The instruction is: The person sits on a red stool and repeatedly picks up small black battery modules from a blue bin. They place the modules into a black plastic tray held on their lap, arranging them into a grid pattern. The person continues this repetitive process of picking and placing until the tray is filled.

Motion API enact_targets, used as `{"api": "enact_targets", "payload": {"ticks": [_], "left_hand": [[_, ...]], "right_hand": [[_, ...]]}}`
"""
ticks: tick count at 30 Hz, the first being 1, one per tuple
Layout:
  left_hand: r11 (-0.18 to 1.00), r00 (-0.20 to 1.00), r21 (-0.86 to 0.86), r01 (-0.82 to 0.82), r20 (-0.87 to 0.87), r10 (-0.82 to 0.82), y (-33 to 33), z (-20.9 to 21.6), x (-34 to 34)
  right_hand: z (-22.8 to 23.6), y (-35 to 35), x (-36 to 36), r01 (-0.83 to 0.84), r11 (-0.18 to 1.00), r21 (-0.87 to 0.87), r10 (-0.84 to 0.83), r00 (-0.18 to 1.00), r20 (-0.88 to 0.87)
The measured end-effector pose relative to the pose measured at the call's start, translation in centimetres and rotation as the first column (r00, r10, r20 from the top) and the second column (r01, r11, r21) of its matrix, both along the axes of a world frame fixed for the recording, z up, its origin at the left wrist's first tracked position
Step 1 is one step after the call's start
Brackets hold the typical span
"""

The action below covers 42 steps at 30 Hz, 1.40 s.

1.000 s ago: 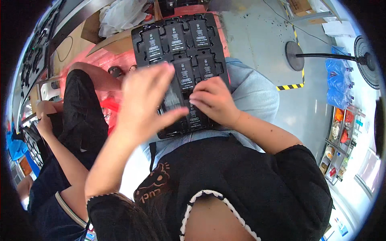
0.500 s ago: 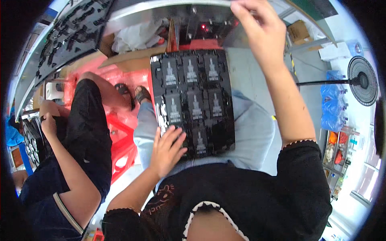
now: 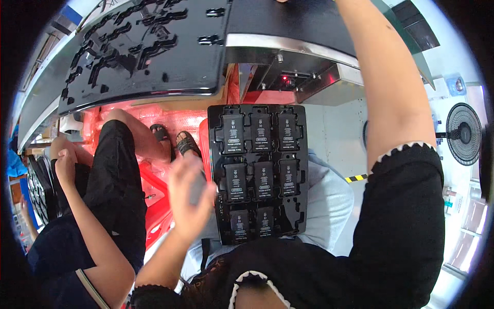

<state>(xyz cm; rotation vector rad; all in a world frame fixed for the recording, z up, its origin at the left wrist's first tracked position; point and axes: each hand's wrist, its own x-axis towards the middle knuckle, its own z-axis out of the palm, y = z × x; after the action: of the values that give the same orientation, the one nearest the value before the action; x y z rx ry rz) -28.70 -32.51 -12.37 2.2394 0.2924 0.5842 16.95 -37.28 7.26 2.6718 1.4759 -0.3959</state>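
A black moulded tray [image 3: 300, 219] rests on my lap, with several flat black batteries [image 3: 263, 180] seated in its pockets. The pocket at its near right holds no battery. My left hand [image 3: 186, 198] is raised just left of the tray and blurred by motion. Between its thumb and fingers is a dark grey, flat battery [image 3: 197, 188]. My right forearm [image 3: 391, 77] reaches forward over the bench; that hand lies almost wholly past the top edge, where only a sliver of fingertip shows.
Another large black tray [image 3: 180, 77] overhangs the bench edge [image 3: 298, 44] ahead at left. Under the bench is a metal box with a red light [image 3: 284, 78]. A co-worker [image 3: 98, 247] sits close on my left, beside red plastic [image 3: 154, 175]. A fan [image 3: 463, 133] stands at right.
The view has tilted up toward the bench. My left hand has come off the tray to the left, a dark battery now showing in it. My right arm has reached further forward.
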Motion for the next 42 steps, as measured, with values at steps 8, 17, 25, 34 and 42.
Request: {"api": "enact_targets", "payload": {"ticks": [8,17,25,34,42], "left_hand": [[0.312,0.847,-0.915,0.254,0.367,0.385,6.2,5.0,13.7],[0.172,0.861,-0.976,0.137,0.203,0.466,3.9,6.2,14.0],[0.289,0.868,-0.937,-0.194,-0.027,0.495,-0.3,8.2,3.0],[0.604,0.965,-0.753,-0.263,-0.217,0.149,-3.5,1.2,-6.0],[0.148,0.963,-0.982,-0.118,-0.077,0.258,0.5,2.4,-6.1]], "right_hand": [[-1.7,-14.1,-13.0,0.287,0.645,0.708,-0.402,0.916,-0.006],[-17.5,-27.0,-31.6,0.263,0.942,0.208,-0.058,0.740,-0.670],[-19.4,-26.7,-34.0,0.217,0.613,0.760,-0.010,0.964,-0.267],[-19.1,-26.6,-35.3,0.941,0.290,0.172,0.107,0.147,-0.983],[-22.0,-27.8,-36.0,0.244,0.735,0.633,-0.008,0.936,-0.351]]}}
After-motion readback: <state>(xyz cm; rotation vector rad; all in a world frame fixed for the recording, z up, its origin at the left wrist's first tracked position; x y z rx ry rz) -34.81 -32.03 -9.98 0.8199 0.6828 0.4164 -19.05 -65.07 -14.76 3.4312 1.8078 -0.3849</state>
